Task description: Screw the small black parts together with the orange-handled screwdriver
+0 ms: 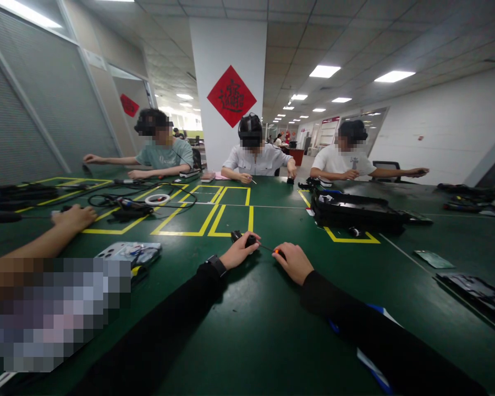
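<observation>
Across a green counter (247,341) marked with yellow tape (177,234), a long black casing (357,213) lies beyond the hands, toward the right. The right hand (293,264) grips an orange-and-black screwdriver (281,253), its thin shaft pointing toward a small black part (251,240) held in the left hand (238,252).

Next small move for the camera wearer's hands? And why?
I'd probably steady the black part in the left grip and check the tool tip's seating before any turn. The right grip holds a thin-shafted tool with its shaft pointing toward the left grip, but whether its tip touches the part is too small to tell.
</observation>
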A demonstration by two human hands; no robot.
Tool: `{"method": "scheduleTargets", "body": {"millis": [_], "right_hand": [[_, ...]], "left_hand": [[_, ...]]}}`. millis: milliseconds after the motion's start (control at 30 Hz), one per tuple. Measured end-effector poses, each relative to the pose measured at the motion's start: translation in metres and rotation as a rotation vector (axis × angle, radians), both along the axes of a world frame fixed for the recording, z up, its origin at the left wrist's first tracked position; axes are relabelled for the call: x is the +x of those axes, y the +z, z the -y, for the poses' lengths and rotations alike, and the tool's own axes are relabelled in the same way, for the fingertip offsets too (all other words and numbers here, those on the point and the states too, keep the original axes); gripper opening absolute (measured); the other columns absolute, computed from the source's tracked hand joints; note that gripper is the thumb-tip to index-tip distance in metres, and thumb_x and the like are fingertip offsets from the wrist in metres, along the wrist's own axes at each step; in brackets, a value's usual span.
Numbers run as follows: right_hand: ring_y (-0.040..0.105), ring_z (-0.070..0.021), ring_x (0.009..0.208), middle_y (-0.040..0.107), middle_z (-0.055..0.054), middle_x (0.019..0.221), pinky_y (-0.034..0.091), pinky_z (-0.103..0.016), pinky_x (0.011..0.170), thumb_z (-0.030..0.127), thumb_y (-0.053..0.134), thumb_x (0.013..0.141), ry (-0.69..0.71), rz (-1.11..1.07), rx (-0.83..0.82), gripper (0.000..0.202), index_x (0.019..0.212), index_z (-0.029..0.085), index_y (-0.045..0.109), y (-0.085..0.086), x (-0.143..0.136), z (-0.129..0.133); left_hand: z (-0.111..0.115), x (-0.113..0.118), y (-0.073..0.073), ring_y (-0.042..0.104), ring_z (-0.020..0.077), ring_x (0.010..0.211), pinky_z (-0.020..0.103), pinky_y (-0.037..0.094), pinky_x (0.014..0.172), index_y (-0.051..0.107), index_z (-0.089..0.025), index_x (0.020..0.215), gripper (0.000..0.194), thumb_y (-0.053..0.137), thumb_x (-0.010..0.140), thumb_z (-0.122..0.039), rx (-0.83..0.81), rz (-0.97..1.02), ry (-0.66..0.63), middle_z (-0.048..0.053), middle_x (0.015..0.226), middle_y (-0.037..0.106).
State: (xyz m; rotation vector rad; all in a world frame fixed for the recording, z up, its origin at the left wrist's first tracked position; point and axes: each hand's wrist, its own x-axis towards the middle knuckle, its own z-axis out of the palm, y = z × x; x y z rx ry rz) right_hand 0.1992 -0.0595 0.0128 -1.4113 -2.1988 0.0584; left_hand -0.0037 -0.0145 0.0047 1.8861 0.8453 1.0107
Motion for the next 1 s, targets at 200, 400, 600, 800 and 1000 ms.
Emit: {"method": "scheduleTargets", "body": {"millis": [200, 400, 600, 800, 1000], "right_hand": [[0.051, -0.0134, 0.07, 0.055, -0.002, 0.078, 0.04, -0.026, 0.065, 0.034, 0.056, 0.073, 0.047, -0.16, -0.005, 0.024, 0.09, 0.017, 0.05, -0.007, 0.006, -0.013], [0.047, -0.0163, 0.092, 0.052, -0.008, 0.097, 0.037, -0.032, 0.085, 0.024, 0.037, 0.084, 0.215, -0.085, 0.039, 0.021, 0.086, 0.015, 0.056, 0.003, 0.006, -0.013], [0.05, -0.016, 0.086, 0.055, -0.007, 0.09, 0.04, -0.03, 0.079, 0.025, 0.043, 0.082, 0.2, -0.076, 0.006, 0.017, 0.089, 0.017, 0.055, -0.001, 0.014, -0.012], [0.054, -0.0142, 0.075, 0.059, -0.002, 0.08, 0.041, -0.027, 0.07, 0.031, 0.055, 0.074, 0.132, -0.187, -0.067, 0.02, 0.092, 0.021, 0.055, -0.007, 0.017, -0.019], [0.05, -0.0164, 0.086, 0.057, -0.007, 0.087, 0.038, -0.03, 0.078, 0.03, 0.042, 0.083, 0.183, -0.084, 0.007, 0.023, 0.092, 0.017, 0.058, -0.002, 0.013, -0.018]], "left_hand": [[-0.001, 0.0, -0.002, 0.052, 0.0162, 0.093, 0.034, 0.038, 0.086, 0.048, -0.017, 0.1, 0.029, 0.05, 0.076, -0.033, 0.058, 0.012, -0.032, 0.007, 0.102, 0.055], [0.001, 0.001, 0.0, 0.05, 0.0162, 0.097, 0.035, 0.035, 0.09, 0.047, -0.017, 0.097, 0.026, 0.052, 0.075, -0.031, 0.13, -0.005, -0.005, 0.007, 0.104, 0.055], [0.003, 0.002, 0.0, 0.051, 0.0139, 0.087, 0.031, 0.038, 0.085, 0.046, -0.017, 0.095, 0.022, 0.049, 0.077, -0.029, 0.15, -0.04, 0.03, 0.004, 0.093, 0.055], [0.001, 0.002, 0.001, 0.049, 0.0129, 0.081, 0.029, 0.039, 0.079, 0.048, -0.017, 0.091, 0.02, 0.05, 0.076, -0.03, 0.175, -0.064, 0.046, 0.002, 0.087, 0.052], [0.001, 0.001, 0.0, 0.048, 0.011, 0.071, 0.027, 0.04, 0.07, 0.048, -0.017, 0.091, 0.021, 0.049, 0.076, -0.031, 0.117, -0.04, 0.024, 0.001, 0.082, 0.052]]}}
